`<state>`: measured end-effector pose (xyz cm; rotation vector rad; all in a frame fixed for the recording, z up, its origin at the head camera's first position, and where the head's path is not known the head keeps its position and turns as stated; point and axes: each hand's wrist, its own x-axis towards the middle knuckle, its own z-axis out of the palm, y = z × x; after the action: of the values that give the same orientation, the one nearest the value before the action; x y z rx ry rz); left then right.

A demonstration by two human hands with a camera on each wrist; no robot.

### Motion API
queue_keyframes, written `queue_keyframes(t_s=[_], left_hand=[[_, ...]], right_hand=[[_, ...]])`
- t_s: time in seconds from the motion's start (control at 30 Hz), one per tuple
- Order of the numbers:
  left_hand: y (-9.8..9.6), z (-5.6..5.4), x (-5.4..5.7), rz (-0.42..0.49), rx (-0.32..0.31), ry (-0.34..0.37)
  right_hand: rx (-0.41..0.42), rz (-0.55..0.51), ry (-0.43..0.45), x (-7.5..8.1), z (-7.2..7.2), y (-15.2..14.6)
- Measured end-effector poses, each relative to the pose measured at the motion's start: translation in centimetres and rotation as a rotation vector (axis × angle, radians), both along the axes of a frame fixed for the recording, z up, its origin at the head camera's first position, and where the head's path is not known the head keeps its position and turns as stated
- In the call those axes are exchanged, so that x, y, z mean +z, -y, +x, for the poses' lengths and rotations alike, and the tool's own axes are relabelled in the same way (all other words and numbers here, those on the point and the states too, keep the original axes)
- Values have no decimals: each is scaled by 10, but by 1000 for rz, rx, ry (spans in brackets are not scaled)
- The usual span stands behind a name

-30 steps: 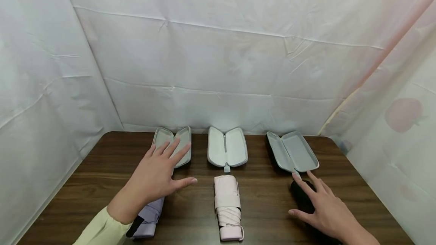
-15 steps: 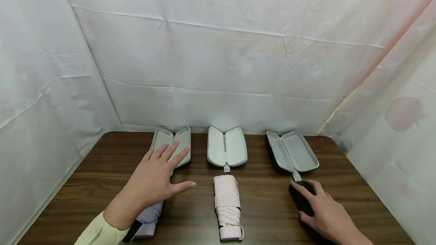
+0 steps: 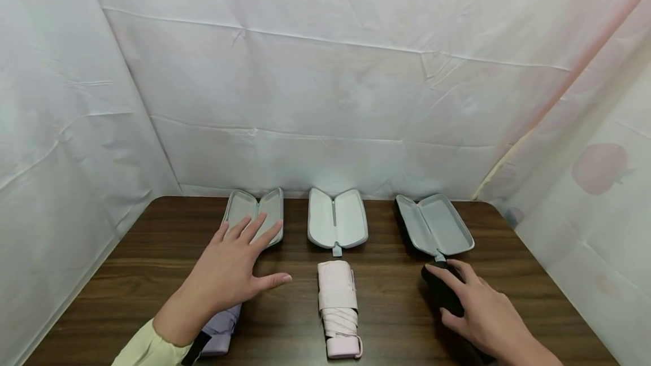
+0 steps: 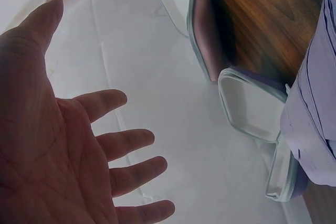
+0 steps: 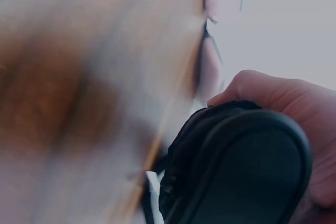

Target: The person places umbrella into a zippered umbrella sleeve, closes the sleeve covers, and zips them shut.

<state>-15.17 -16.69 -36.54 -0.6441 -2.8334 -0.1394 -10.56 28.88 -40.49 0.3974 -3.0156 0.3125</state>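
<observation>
My right hand (image 3: 488, 315) grips a black folded umbrella (image 3: 441, 292), thumb on one side and fingers on the other. In the right wrist view the flat rounded end of this umbrella (image 5: 247, 177) faces the camera. My left hand (image 3: 224, 270) is spread with straight fingers above a lavender folded umbrella (image 3: 221, 332), partly hidden by the wrist; it holds nothing. Between the hands a pale pink folded umbrella (image 3: 338, 304) lies on the table, its handle towards me.
Three unzipped cases lie spread along the table's far edge: a left case (image 3: 274, 208) partly behind my left fingers, a middle case (image 3: 351, 219) and a right case (image 3: 445, 225). White cloth (image 3: 325, 89) hangs behind the dark wooden table (image 3: 391, 309).
My right hand has come down from above the black umbrella, closed round it and moved it slightly left. My left hand has stayed nearly still, still spread.
</observation>
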Motion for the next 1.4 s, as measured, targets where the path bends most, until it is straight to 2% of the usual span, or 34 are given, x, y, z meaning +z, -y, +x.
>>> queue_keyframes(t_s=[0.27, 0.63, 0.8, 0.97, 1.2, 1.4], left_hand=[[0, 0, -4, -3, 3, 5], [-1, 1, -7, -14, -21, -19], [-2, 2, -7, -20, -30, -25], [-2, 3, -8, -17, -36, -31], [-2, 5, -8, -17, -37, -47], [-3, 6, -10, -27, -39, -54]], right_hand=[[56, 44, -132, 24, -16, 3], [75, 73, -188, 54, -49, 8], [70, 87, -209, 59, -65, 8], [57, 97, -193, 60, -84, 7], [38, 99, -197, 58, -112, 6], [9, 78, -167, 53, -132, 3]])
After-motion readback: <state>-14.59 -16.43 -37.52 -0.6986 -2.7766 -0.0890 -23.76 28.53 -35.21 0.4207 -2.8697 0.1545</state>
